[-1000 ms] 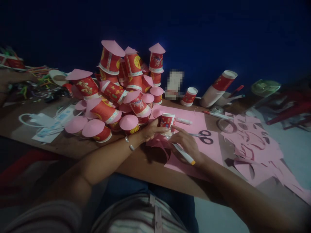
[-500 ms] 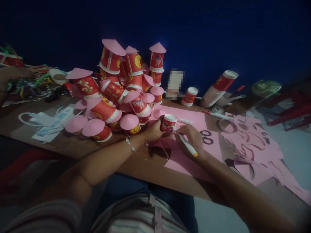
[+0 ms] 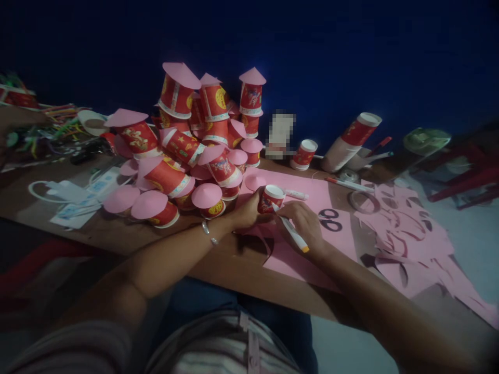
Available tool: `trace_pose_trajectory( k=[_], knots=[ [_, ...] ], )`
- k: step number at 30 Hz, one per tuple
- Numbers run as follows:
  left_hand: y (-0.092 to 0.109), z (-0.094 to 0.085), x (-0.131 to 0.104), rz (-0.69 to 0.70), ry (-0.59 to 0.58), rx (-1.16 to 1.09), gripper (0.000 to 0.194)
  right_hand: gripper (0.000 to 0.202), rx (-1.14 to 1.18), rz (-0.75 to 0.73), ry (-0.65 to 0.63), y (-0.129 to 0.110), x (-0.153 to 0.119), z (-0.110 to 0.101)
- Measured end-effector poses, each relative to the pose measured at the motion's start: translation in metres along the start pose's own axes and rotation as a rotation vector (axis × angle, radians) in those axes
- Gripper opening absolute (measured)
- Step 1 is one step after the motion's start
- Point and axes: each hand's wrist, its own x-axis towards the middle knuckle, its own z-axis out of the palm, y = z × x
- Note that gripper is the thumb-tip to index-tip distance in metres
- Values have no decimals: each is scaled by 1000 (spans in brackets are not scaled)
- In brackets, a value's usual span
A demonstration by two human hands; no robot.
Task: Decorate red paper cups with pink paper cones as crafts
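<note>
Between my hands a red paper cup (image 3: 272, 197) with a white rim is held upright above pink paper (image 3: 312, 259). My left hand (image 3: 249, 212) is closed round the cup's left side. In my right hand (image 3: 302, 221) is a white marker (image 3: 292, 235) with an orange end pointing down toward me. The marker's upper tip meets the cup's front right side; whether it leaves a mark there is too small to tell. A pen cap or second white marker (image 3: 297, 195) lies just behind my right hand. A pink paper cone (image 3: 255, 182) sits behind my left hand.
Several red cups with pink cone roofs (image 3: 166, 174) are piled at left centre. A power strip (image 3: 88, 197) lies left. Behind stand a single cup (image 3: 304, 155) and a leaning cup stack (image 3: 351, 143). Cut pink scraps (image 3: 413, 234) and a tape roll (image 3: 364, 201) are right.
My right hand and the marker have shifted slightly left, and the marker tip has moved up the cup toward its rim. The cup has turned a little in my left hand.
</note>
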Motion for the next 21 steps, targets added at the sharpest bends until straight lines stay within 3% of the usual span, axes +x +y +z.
trace_pose_trajectory(
  k=[9, 21],
  knots=[
    [-4, -2, 1, -15, 15, -43, 99, 21, -1, 41, 2, 4, -7, 2],
    [6, 0, -2, -83, 68, -204, 70, 15, -40, 135, 23, 5, -3, -2]
  ],
)
